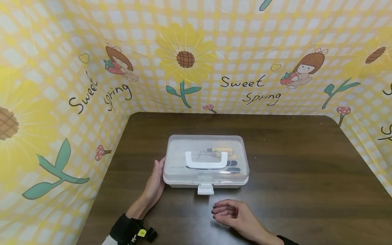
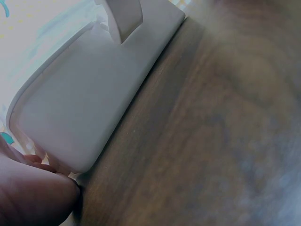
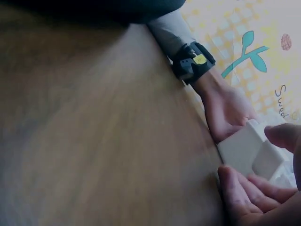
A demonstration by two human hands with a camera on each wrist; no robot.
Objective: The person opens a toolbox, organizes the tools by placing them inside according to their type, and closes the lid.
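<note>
A white plastic storage box with a see-through lid stands on the table, its lid down. On the lid lies a white carrying handle, and a white latch juts out at the front. Through the lid show several tools with yellow and dark handles, blurred by the plastic. My left hand rests along the box's left side, fingers extended against its wall. In front of the latch and to its right, my right hand hovers with loosely bent fingers, holding nothing. The right wrist view shows its fingers near the box front.
The dark brown wooden table extends beyond the box on both sides. A yellow checked cloth with flower prints hangs along the table's back and sides. A black wrist strap with a small camera sits on the left forearm.
</note>
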